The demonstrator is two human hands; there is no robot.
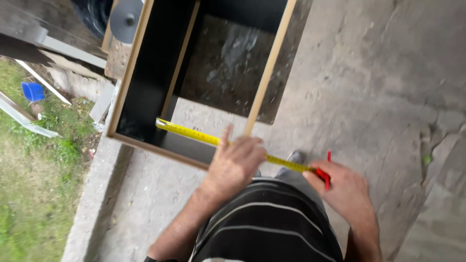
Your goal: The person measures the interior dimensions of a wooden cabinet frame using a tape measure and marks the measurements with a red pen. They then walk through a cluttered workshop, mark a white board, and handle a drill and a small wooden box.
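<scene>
On the far left lies grass (34, 160) with a blue tub (32, 90), below a concrete edge. Next comes the black box (145, 82) with pale wood rims, standing open on the concrete floor (378, 87). The yellow tape (194, 134) runs from its hooked tip inside the box, across the near rim, toward the right.

The left hand (236, 162) presses the tape down near the rim, fingers spread over it. The right hand (345, 190) has its fingers closed around the red tape case (324, 176).

The risk is that the tip slips off the inner face, since it sits loosely, or the blade sags between the hands, spoiling the reading. A loosened grip could let the blade snap back.
</scene>
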